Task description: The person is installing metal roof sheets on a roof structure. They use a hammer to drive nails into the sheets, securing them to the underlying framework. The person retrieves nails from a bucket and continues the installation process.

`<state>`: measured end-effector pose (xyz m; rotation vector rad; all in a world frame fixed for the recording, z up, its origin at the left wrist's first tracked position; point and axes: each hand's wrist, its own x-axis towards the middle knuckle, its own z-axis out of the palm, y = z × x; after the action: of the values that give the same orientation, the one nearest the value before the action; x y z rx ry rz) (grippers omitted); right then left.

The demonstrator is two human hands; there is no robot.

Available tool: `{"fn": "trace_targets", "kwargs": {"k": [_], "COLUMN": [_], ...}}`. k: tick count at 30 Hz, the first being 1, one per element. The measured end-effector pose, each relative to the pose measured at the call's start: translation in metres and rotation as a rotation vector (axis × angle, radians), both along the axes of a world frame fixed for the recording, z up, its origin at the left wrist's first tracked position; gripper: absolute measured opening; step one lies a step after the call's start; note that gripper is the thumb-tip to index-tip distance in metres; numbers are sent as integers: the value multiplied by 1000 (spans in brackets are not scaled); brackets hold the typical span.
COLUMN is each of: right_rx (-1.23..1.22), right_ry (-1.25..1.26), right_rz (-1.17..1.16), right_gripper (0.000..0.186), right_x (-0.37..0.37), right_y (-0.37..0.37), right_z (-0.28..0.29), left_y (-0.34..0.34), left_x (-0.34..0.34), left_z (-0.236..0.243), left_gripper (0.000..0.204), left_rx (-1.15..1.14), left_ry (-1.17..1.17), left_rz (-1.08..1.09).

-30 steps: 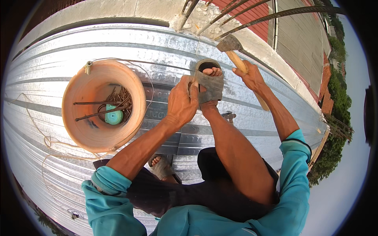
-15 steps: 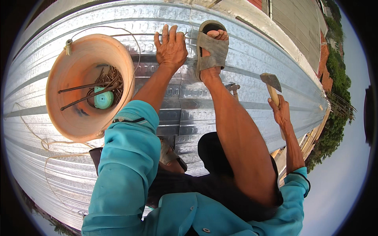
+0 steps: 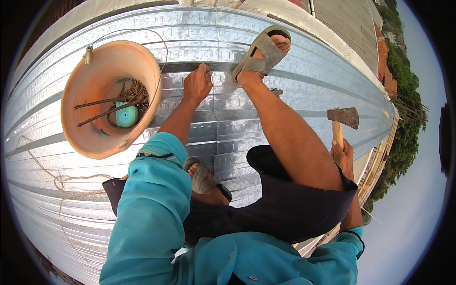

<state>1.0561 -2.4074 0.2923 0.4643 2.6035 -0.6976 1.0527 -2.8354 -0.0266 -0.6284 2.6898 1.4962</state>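
Note:
My left hand (image 3: 198, 84) rests on the ribbed metal roofing sheet (image 3: 187, 134) beside an overlapping seam. Its fingers are curled in and pressed together, and whatever they may pinch is hidden. Off to the right, my right hand (image 3: 346, 156) grips the wooden handle of a hammer (image 3: 343, 117), raised with its head up, beside my bent knee. Left of my left hand stands an orange bucket (image 3: 78, 107) with a wire handle. Inside it lie a heap of rusty nails (image 3: 137, 90), two dark metal rods (image 3: 107, 114) and a round turquoise case (image 3: 127, 116).
My sandalled feet stand on the sheets, one ahead (image 3: 264, 56) and one nearer (image 3: 204, 179). A partly hidden metal tool (image 3: 276, 91) lies beside my forward leg. Thin cord (image 3: 78, 178) trails at left. The roof's edge (image 3: 380, 166) drops off at right; a pale wall (image 3: 327, 42) borders the far side.
My left hand has drawn nearer and curled, having been spread flat farther ahead. The hammer in my right hand has come down toward my knee. My forward foot has turned outward.

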Motion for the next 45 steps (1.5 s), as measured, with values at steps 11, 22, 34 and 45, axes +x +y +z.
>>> {"fn": "trace_targets", "kwargs": {"k": [11,22,34,45], "right_rx": [16,22,93,83], "right_ry": [24,-115,49,-68], "right_rz": [488,413,-33,-83], "right_gripper": [29,28,27,22], "right_x": [-63,16,0,3], "right_y": [-158,-91,32,34], "right_z": [-183,-137,18,15], "left_y": [-14,9,19,27], "left_x": [-28,-4,-14,-9], "left_z": [12,-37,-33,-36], "left_gripper": [16,21,17,22], "left_rx": [-248,-410,-345,-428], "left_ry": [-41,430,412,402], "left_rz": [-450,-358,-271,-266]}}
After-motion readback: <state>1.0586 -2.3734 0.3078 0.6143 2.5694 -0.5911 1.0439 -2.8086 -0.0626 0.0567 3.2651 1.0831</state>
